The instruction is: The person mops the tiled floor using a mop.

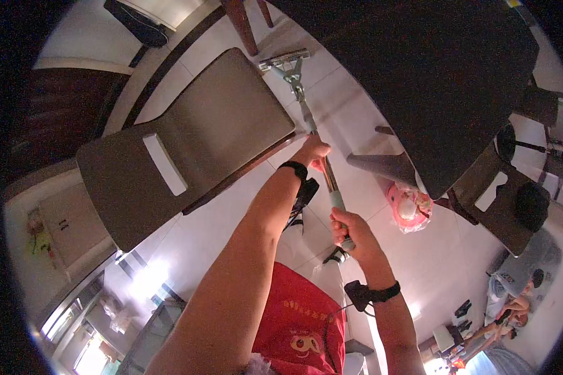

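Note:
A mop (331, 179) with a long metal pole and pale green grips slants away from me across the tiled floor. Its flat, wide head (286, 59) rests at the far end, between a chair and a dark table. My left hand (314, 152) is closed around the pole about midway along. Lower down, near the pole's end, my right hand (355, 234) grips the pale green handle. Both wrists wear black bands with small devices.
A brown chair (225, 112) stands left of the mop, and a dark table (431, 75) fills the upper right. A pink bin (409, 206) lined with a plastic bag sits by the table. Another chair (494, 197) stands further right. A person (513, 312) is at the lower right.

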A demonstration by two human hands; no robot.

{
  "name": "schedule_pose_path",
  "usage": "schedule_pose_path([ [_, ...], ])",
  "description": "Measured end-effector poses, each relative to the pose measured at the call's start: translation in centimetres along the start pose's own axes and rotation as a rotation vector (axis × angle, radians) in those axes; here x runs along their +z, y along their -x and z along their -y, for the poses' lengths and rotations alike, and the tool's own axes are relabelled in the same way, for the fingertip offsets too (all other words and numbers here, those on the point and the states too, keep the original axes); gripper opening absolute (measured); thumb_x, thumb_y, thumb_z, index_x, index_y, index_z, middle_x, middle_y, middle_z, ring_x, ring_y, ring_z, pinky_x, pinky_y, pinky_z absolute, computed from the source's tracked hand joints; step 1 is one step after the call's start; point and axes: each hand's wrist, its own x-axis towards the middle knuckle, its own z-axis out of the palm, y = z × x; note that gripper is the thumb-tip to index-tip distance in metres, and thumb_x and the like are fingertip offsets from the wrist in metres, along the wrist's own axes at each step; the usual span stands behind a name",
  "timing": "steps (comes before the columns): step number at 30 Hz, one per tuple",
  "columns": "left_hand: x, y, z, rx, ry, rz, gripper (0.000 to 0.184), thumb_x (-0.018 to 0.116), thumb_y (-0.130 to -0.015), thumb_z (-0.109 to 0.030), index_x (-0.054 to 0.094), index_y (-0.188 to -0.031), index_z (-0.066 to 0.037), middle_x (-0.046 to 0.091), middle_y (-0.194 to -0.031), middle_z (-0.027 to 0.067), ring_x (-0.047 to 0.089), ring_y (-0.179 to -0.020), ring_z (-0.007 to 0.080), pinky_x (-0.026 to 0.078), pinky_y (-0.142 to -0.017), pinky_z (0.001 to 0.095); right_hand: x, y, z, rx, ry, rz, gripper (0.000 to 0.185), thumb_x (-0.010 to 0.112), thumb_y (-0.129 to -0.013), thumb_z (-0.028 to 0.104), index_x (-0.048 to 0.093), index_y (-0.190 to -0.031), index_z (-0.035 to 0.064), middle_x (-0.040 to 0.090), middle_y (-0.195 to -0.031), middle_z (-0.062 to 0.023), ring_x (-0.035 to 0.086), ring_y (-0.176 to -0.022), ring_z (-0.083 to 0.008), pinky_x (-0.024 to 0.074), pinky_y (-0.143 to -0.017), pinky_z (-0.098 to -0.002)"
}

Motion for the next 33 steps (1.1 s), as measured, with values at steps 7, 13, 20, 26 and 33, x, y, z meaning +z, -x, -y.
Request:
schedule_pose_path([
  [7, -0.5, -2.4, 3.5, 0.319, -0.281, 0.075, 0.014, 0.053, -0.069, -0.013, 0.051, -0.070, 0.001, 0.057, -0.065, 0.0155, 0.061, -0.061, 0.0294, 0.052, -0.054, 0.0420, 0.8, -0.4, -0.3, -0.055, -0.002, 0.006, 0.023, 0.055, -0.083, 0.025, 0.044, -0.070, 0.0092, 0.040, -0.056, 0.0039, 0.036, -0.043, -0.0039, 0.0315, -0.040, -0.0192],
  [13, 2.0, 5.6, -2.2, -0.201, 0.250, -0.028, 0.021, 0.055, -0.069, -0.015, 0.048, -0.069, 0.004, 0.053, -0.059, 0.0124, 0.060, -0.051, 0.0292, 0.052, -0.044, 0.0400, -0.5, 0.7, -3.4, -0.082, 0.196, -0.010, 0.023, 0.053, -0.084, 0.024, 0.044, -0.069, 0.0090, 0.040, -0.053, 0.0015, 0.039, -0.040, -0.0090, 0.0343, -0.038, -0.0232],
  [20, 15.0, 8.9, 5.4, 0.035, -0.010, 0.126, 0.019, 0.059, -0.064, -0.015, 0.047, -0.055, -0.003, 0.051, -0.054, 0.0120, 0.058, -0.051, 0.0228, 0.048, -0.046, 0.0353, -7.5, 11.6, -7.7, 0.016, 0.240, -0.187, 0.023, 0.052, -0.084, 0.025, 0.044, -0.069, 0.0090, 0.041, -0.053, 0.0009, 0.039, -0.040, -0.0099, 0.0350, -0.039, -0.0240],
  [26, 24.8, 15.7, 1.5, -0.379, 0.273, -0.079, 0.023, 0.057, -0.068, -0.013, 0.042, -0.066, 0.004, 0.048, -0.061, 0.0100, 0.055, -0.048, 0.0230, 0.049, -0.036, 0.0398, -11.8, 20.1, -10.4, 0.098, 0.277, -0.224, 0.021, 0.052, -0.084, 0.024, 0.045, -0.073, 0.0074, 0.042, -0.055, 0.0009, 0.040, -0.044, -0.0089, 0.0342, -0.040, -0.0234],
  [33, 24.8, 18.5, -1.9, -0.258, 0.093, -0.181, 0.042, 0.057, -0.070, -0.021, 0.035, -0.089, 0.010, 0.051, -0.074, 0.0186, 0.057, -0.069, 0.0289, 0.047, -0.046, 0.0381, -10.3, 22.6, -10.0, 0.007, 0.344, -0.151, 0.016, 0.053, -0.083, 0.020, 0.045, -0.078, 0.0072, 0.041, -0.057, 0.0027, 0.037, -0.044, -0.0062, 0.0302, -0.039, -0.0209],
])
